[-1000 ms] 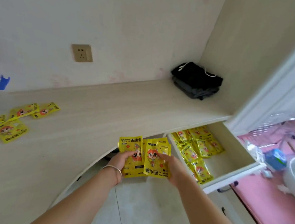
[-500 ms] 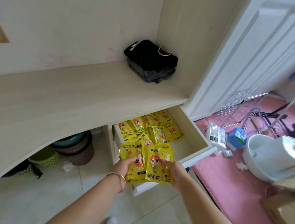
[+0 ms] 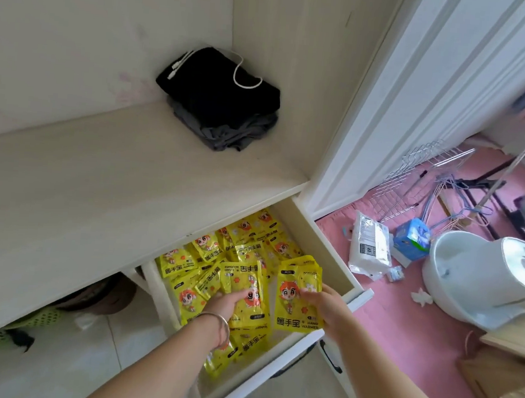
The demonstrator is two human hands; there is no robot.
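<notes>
Under the counter's (image 3: 99,186) left end, a green mesh basket (image 3: 41,319) and brown tubs (image 3: 106,296) sit on the floor. Folded black clothes (image 3: 219,95) with a white cord (image 3: 245,84) on top lie in the counter's back right corner. Below the counter's right end the drawer (image 3: 323,250) stands pulled out, and loose yellow hand-warmer packets (image 3: 207,248) cover much of its bottom.

The left hand (image 3: 226,301), with a bracelet (image 3: 220,324) on its wrist, grips the left bundle (image 3: 245,279) of packets over the middle of the drawer, print upside down. Just beside it, apart from the left hand, the right hand (image 3: 325,301) pinches the right bundle (image 3: 294,301) by its right edge, print upright, over the drawer's front right corner. The two bundles lie side by side, edges nearly meeting.

Further right, on the pink mat (image 3: 401,335), lie a white bag (image 3: 369,248), a blue box (image 3: 412,239), a wire rack (image 3: 413,176) and a white basin (image 3: 456,277).
</notes>
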